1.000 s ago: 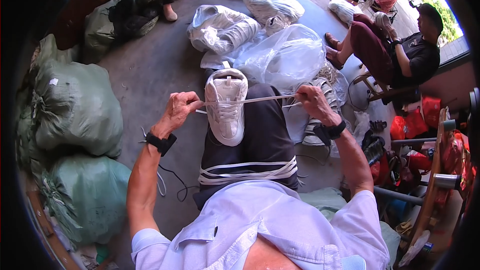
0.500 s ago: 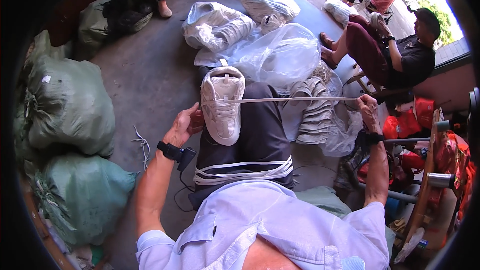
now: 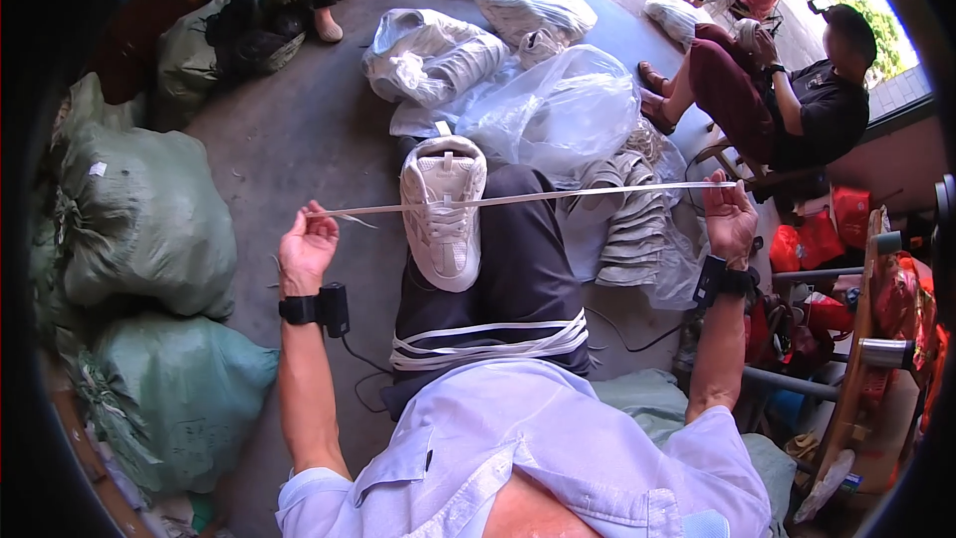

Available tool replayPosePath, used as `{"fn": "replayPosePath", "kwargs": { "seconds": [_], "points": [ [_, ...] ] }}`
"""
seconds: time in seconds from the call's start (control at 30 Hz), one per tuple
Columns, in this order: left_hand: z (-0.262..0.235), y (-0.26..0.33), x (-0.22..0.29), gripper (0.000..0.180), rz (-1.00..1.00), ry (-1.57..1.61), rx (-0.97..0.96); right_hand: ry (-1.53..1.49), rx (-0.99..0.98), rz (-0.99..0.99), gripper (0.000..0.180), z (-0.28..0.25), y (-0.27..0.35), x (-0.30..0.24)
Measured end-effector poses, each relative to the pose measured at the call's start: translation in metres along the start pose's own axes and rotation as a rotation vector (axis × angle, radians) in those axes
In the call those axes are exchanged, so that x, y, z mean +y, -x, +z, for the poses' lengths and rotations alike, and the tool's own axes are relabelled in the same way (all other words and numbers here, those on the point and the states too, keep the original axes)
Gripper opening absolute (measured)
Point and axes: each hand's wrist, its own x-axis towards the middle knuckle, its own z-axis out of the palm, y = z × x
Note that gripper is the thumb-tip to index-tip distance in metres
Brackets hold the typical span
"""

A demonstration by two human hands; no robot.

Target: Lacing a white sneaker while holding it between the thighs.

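Note:
A white sneaker (image 3: 436,257) rests on my thighs, its toe toward me and its lower eyelets laced. A flat white shoelace (image 3: 583,192) runs taut across the sneaker, threaded at its tongue. My left hand (image 3: 310,247) pinches one end out to the left, with a short tail hanging past the fingers. Far to the right, my right hand (image 3: 731,221) has the other end between its fingers, palm partly turned up. Several more white laces (image 3: 498,347) lie across my lap near the shirt hem.
Stacked shoes (image 3: 629,229) and a clear plastic bag (image 3: 553,110) lie ahead to the right. Stuffed green sacks (image 3: 144,219) line the left side. A wooden rack with red bags (image 3: 822,239) stands at right. A seated co-worker (image 3: 827,100) handles a shoe.
My left hand has moved from beside the sneaker out to the left, drawing a lace end with it. My right hand has turned and shifted slightly; the lace now spans both sides.

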Motion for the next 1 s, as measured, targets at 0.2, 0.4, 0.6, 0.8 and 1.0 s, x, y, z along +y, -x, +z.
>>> {"fn": "replayPosePath", "kwargs": {
  "seconds": [0.2, 0.4, 0.6, 0.8, 1.0],
  "points": [
    [-0.06, 0.026, 0.117, 0.028, 0.129, 0.081, -0.125, 0.33, 0.033, -0.127, 0.012, 0.063, 0.014, 0.048],
    [-0.104, 0.07, 0.189, 0.026, 0.334, 0.199, 0.027, 1.078, -0.421, -0.185, 0.013, 0.13, 0.048, 0.136],
    [-0.104, 0.087, 0.181, 0.025, 0.471, 0.295, 0.218, 1.423, -0.813, -0.5, 0.016, 0.163, 0.073, 0.21],
    [-0.137, 0.11, 0.215, 0.023, 0.338, 0.318, -0.089, 1.371, -0.951, -0.563, 0.007, 0.177, 0.088, 0.237],
    [-0.135, 0.109, 0.222, 0.021, 0.4, 0.274, -0.008, 1.409, -0.984, -0.481, 0.01, 0.17, 0.086, 0.243]
  ]
}}
